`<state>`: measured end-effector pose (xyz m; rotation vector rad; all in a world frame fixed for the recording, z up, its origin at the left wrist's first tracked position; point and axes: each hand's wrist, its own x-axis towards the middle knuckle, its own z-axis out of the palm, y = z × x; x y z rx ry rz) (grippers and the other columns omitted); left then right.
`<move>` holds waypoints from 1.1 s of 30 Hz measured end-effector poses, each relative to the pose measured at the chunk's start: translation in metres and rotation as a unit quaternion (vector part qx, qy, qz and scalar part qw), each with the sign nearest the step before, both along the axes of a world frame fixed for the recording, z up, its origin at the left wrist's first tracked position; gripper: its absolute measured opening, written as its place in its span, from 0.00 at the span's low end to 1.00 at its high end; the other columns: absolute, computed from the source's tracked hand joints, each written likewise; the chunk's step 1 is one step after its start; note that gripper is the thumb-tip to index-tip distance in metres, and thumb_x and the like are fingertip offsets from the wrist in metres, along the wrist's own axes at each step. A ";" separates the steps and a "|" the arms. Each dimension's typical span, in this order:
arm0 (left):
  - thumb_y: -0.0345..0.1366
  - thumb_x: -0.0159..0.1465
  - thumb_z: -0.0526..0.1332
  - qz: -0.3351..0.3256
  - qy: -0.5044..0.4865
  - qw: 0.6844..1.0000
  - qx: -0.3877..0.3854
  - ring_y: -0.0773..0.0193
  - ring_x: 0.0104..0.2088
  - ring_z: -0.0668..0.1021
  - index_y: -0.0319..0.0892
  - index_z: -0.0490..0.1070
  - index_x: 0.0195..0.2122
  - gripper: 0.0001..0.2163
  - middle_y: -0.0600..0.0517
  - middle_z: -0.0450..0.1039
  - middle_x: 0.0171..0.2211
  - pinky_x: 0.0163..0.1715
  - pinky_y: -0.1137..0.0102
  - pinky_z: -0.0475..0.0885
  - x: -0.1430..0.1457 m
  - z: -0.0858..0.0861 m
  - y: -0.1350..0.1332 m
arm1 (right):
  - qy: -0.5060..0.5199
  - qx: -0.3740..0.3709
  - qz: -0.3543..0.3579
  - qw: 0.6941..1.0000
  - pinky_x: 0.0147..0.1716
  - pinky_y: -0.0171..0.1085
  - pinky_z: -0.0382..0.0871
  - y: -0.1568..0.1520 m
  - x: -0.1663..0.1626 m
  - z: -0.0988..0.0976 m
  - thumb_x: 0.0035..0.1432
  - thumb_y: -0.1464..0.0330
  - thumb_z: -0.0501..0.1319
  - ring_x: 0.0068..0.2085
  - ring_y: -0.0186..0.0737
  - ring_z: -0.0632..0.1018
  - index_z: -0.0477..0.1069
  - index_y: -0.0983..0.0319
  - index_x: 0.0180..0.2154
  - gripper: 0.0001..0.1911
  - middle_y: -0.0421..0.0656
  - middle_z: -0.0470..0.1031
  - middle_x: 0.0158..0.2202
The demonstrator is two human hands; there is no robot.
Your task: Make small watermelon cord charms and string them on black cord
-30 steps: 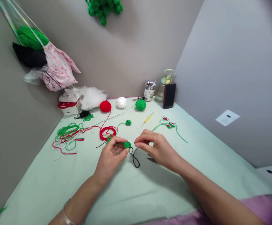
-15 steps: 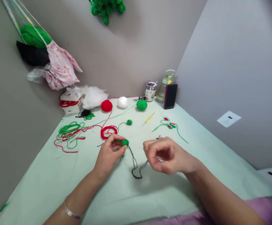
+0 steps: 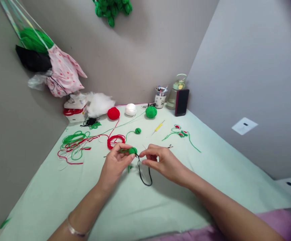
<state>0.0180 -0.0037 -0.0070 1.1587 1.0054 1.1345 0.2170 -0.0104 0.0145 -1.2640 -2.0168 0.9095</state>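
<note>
Left hand (image 3: 114, 164) pinching the green ball (image 3: 132, 151) mid-frame; right hand (image 3: 164, 162) half-curled beside black yarn (image 3: 145, 183), grip unclear. Tabletop (image 3: 140, 209) spreads broadly below, edge near frame bottom.

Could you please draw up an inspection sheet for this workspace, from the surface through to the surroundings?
Surface: pale green tabletop, lightly creased near the front.
Work items: small green piece with black thread looping below it.
Clutter: tangled yarn, red yarn ball, white yarn ball, yellow-handled tool.
Hands: left hand holds the green piece; right hand close beside it, its grip unclear.
Cables: nothing seen.
Surroundings: hanging dotted bag on the left, white wall plate on the right.
</note>
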 end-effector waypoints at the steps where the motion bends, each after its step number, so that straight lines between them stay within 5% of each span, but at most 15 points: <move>1: 0.37 0.56 0.70 0.001 0.001 1.000 0.001 0.64 0.37 0.78 0.43 0.69 0.38 0.12 0.52 0.76 0.37 0.37 0.70 0.72 0.000 0.001 0.000 | -0.002 -0.003 0.007 1.000 0.33 0.33 0.63 0.000 -0.001 -0.002 0.60 0.70 0.65 0.30 0.32 0.70 0.79 0.60 0.42 0.07 0.38 0.68 0.30; 6: 0.36 0.55 0.70 0.023 0.024 0.999 0.009 0.63 0.36 0.78 0.43 0.69 0.37 0.12 0.52 0.75 0.35 0.37 0.69 0.72 -0.001 0.002 0.003 | 0.015 -0.036 0.036 0.999 0.32 0.32 0.62 -0.003 0.000 0.007 0.61 0.71 0.63 0.30 0.31 0.69 0.78 0.62 0.32 0.06 0.39 0.70 0.30; 11: 0.36 0.53 0.70 0.078 0.038 0.996 0.021 0.66 0.33 0.77 0.42 0.69 0.36 0.13 0.55 0.73 0.32 0.36 0.71 0.70 -0.008 -0.005 0.014 | 0.129 -0.177 0.296 0.930 0.35 0.33 0.68 -0.014 0.017 0.040 0.58 0.61 0.68 0.31 0.33 0.71 0.80 0.63 0.31 0.11 0.42 0.72 0.29; 14: 0.37 0.55 0.69 0.046 0.025 0.998 0.020 0.65 0.36 0.77 0.43 0.70 0.39 0.13 0.54 0.73 0.34 0.38 0.71 0.70 -0.009 -0.008 0.014 | 0.093 -0.210 0.347 0.909 0.36 0.33 0.69 -0.015 0.023 0.048 0.65 0.60 0.60 0.31 0.33 0.71 0.81 0.65 0.38 0.16 0.44 0.72 0.31; 19: 0.35 0.58 0.68 0.006 0.026 0.999 0.035 0.63 0.40 0.77 0.44 0.71 0.43 0.13 0.52 0.74 0.38 0.39 0.70 0.71 -0.005 -0.005 0.007 | 0.083 -0.173 0.166 0.967 0.32 0.31 0.65 -0.007 0.018 0.030 0.69 0.64 0.53 0.30 0.32 0.69 0.74 0.61 0.52 0.16 0.39 0.67 0.28; 24: 0.35 0.59 0.67 -0.007 0.028 0.998 0.047 0.62 0.41 0.78 0.45 0.71 0.42 0.11 0.51 0.75 0.40 0.42 0.68 0.73 0.001 -0.003 0.001 | 0.080 -0.109 -0.004 0.991 0.27 0.31 0.58 -0.001 0.000 0.005 0.62 0.62 0.62 0.27 0.31 0.63 0.77 0.63 0.41 0.12 0.37 0.65 0.26; 33: 0.37 0.61 0.66 -0.041 0.028 0.997 0.053 0.62 0.43 0.77 0.45 0.73 0.43 0.09 0.50 0.76 0.41 0.44 0.69 0.72 0.005 -0.001 -0.004 | 0.123 -0.104 -0.023 0.987 0.26 0.31 0.53 -0.002 -0.011 -0.001 0.58 0.69 0.58 0.26 0.31 0.60 0.69 0.63 0.27 0.07 0.35 0.61 0.23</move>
